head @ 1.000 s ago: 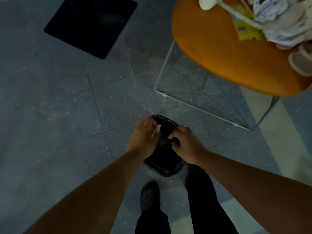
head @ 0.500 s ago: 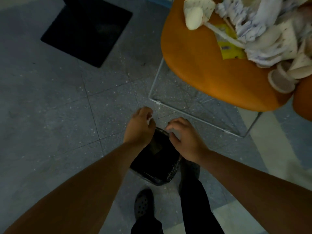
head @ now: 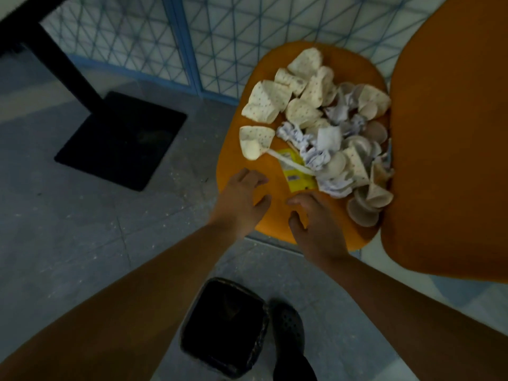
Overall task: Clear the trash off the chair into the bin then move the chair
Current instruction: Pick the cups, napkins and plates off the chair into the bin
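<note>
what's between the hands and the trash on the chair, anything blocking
Nothing visible. The left hand and right hand hover open over bare chair seat; the trash pile lies just beyond them.

A black square base plate lies flat on the grey tiled floor. A black post rises from the plate toward the upper left. Behind the plate stands a blue-framed lattice partition. A dark perforated shoe rests well in front of the plate.
</note>
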A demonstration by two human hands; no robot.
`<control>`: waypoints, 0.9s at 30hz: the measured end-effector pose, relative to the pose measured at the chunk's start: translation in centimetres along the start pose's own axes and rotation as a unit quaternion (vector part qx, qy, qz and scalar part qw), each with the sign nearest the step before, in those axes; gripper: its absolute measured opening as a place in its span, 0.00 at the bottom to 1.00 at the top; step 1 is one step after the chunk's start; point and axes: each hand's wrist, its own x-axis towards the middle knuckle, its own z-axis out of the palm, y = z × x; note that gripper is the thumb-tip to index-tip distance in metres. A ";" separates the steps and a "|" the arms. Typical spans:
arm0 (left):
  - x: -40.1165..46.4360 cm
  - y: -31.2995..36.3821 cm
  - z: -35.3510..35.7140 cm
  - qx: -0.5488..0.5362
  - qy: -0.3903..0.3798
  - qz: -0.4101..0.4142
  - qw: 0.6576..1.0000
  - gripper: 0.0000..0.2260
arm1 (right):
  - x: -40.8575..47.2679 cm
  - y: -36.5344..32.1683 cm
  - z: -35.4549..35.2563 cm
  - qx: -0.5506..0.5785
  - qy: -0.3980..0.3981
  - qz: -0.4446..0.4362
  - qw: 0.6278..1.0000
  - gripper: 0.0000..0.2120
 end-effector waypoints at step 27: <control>7.4 -3.4 6.6 0.216 -0.066 0.213 0.951 0.08 | 15.5 8.0 -0.2 -0.228 -0.159 -0.061 0.959 0.12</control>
